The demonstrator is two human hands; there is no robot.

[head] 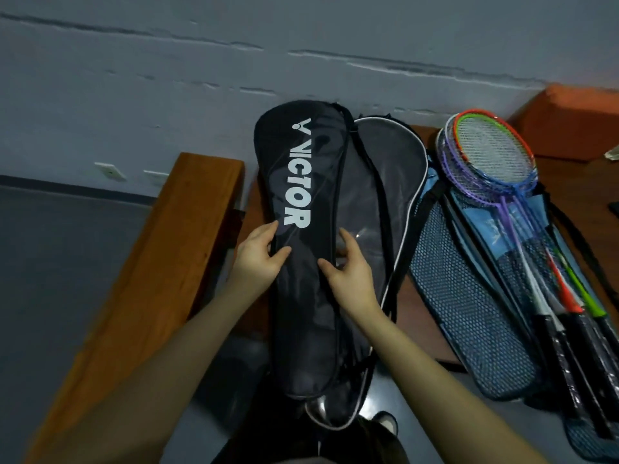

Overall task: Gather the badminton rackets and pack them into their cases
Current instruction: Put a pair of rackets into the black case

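Behind, a grey plastered wall (301,35), cracked in long streaks. Below it, a brown wooden tabletop (425,296) with a raised plank rail (160,256) at the left edge, smooth and glossy.

Lengthwise on the tabletop, a black fabric racket case (308,262) (white "VICTOR" lettering near the head), teardrop-shaped, crinkled, tail overhanging the near edge. Underneath and to its right, a second dark case (388,182), slightly glossy, piped in white along the rim. Further right, overlapping that case's edge, a blue case (469,329) with an open mesh panel, flat and long.

On top of the blue case, a bundle of badminton rackets (495,159), heads stacked toward the wall: orange, green, purple and blue frames, white strings, thin shafts, black wrapped grips toward the near edge. Beyond them, an orange block (576,115) against the wall.

Left hand (261,259) gripping the left edge of the black case, fingers curled over the fabric. Right hand (348,272) at its right edge, fingers and thumb pinching the seam.
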